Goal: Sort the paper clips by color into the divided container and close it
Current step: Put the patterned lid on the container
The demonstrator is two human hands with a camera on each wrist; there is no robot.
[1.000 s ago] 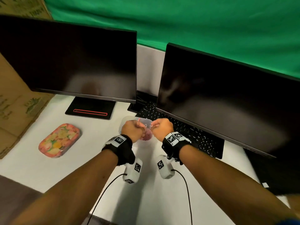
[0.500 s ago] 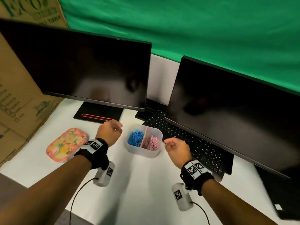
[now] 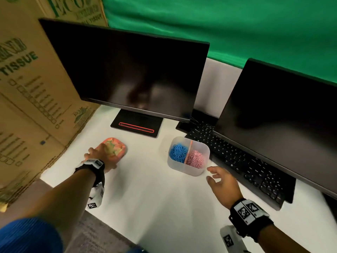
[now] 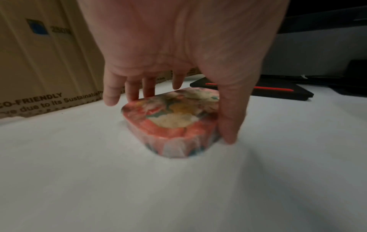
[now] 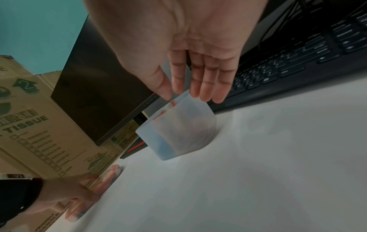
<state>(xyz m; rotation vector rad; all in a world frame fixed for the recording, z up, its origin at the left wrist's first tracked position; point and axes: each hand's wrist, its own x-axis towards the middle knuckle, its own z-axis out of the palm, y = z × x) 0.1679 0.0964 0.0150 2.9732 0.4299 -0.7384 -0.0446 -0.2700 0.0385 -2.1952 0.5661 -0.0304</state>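
- The left hand [image 3: 102,157] rests over the floral lid [image 3: 114,147], which lies flat on the white desk [image 3: 155,198].
- Only the left wrist view shows the grip: the thumb [image 4: 228,122] presses the lid's [image 4: 172,119] right edge and 2 fingers [image 4: 139,87] touch its far edge, so the hand is spread around the lid and clamps it by the sides. The head view hides these fingertips behind the back of the hand.
- The right hand [image 3: 223,184] hovers, fingers straight and a little apart, holding nothing. The divided container [image 3: 189,168] stands just beyond its fingertips; in the right wrist view the fingertips [image 5: 202,87] come close to the container's [image 5: 178,133] rim, but I cannot tell if they touch.
- Only the head view looks into the container: blue paper clips [image 3: 177,154] fill the compartment on the left-hand side, pink paper clips [image 3: 196,158] the other, with 1 orange divider [image 3: 188,151] between. The container is uncovered.
- The black keyboard [image 3: 246,165] lies just right of the container, under the edge of the right monitor [image 3: 282,125].
- A cardboard box [image 3: 27,88] stands close to the left of the left hand; the monitor base [image 3: 136,126] is beyond the lid.
- Between both hands the desk is bare white surface, and its near edge runs below the left wrist.
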